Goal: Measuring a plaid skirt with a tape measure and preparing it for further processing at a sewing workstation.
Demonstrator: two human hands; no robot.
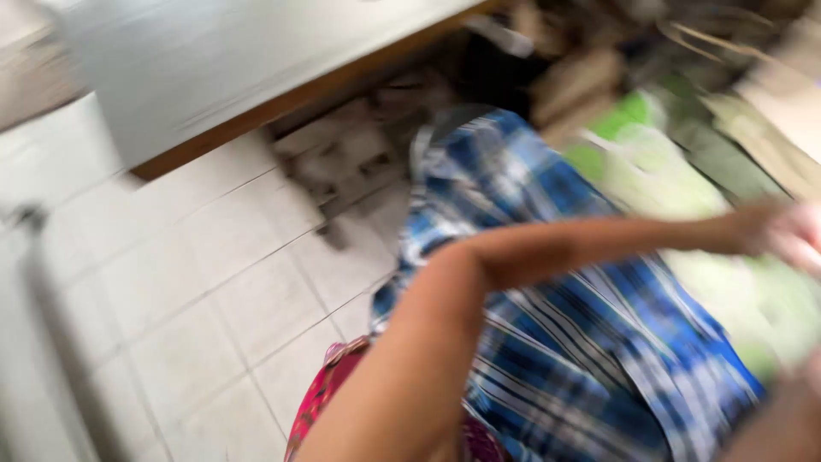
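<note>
My left arm crosses right under my eyes, bent at the elbow, the forearm running out over the blue plaid shirt. My left hand sits at the frame's right edge, blurred; whether it's closed on cloth I cannot tell. My right hand barely shows in the bottom corner beside the shirt, its grip unreadable too. The shirt hangs spread, blue with white and dark checks, collar uppermost. Left of the shirt, open white floor tiles give plenty of room. Beyond its collar, a pale table edge with a wood underside. Right of the shirt, green fabric, smeared.
</note>
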